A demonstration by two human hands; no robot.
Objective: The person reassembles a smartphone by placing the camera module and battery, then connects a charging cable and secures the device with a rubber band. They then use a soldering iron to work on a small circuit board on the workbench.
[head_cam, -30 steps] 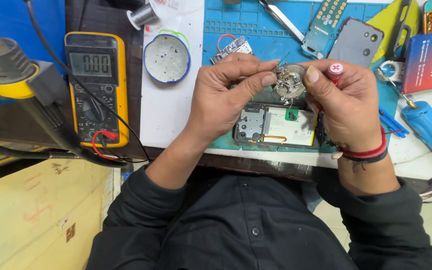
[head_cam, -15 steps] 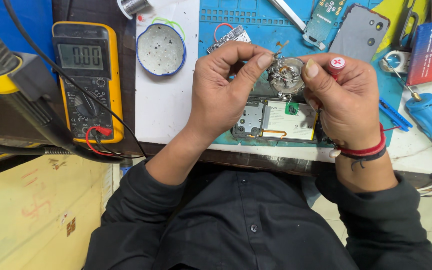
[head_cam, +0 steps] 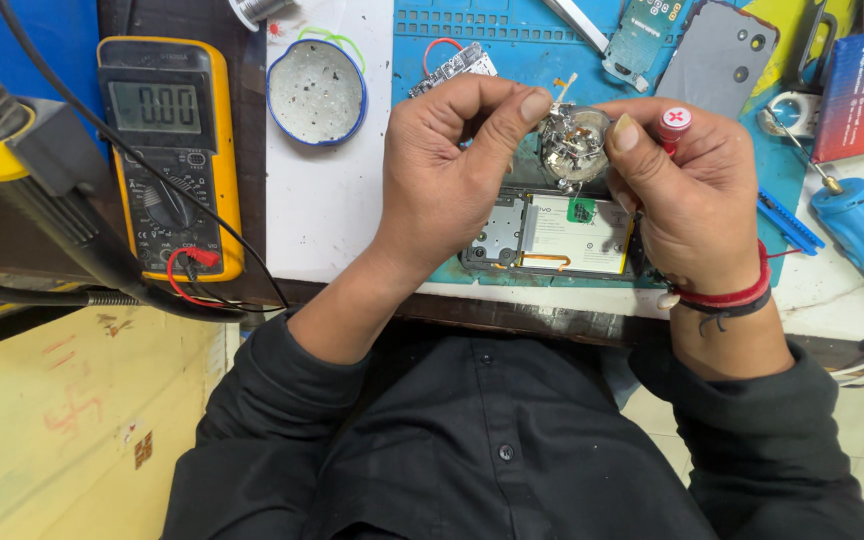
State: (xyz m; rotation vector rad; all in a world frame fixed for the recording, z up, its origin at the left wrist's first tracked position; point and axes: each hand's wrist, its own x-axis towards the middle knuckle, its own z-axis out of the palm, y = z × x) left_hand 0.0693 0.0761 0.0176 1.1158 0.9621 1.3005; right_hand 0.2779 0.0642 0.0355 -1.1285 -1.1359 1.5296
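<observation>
**Both hands pinch a small metal part above an opened phone**

While the left hand (head_cam: 447, 185) curls nearly closed, its thumb and forefinger grip the small metal part (head_cam: 572, 145) from one side. The right hand (head_cam: 692, 195) pinches the part's other side, fingers bent tight, and also holds a red-capped tool (head_cam: 674, 122). Directly beneath both hands lies the opened phone (head_cam: 552, 235) on a blue mat (head_cam: 512, 45). Left of the left hand, a white sheet (head_cam: 317, 205) leaves bare room; a round tin (head_cam: 317, 92) and a yellow meter (head_cam: 167, 150) sit beyond it.
</observation>
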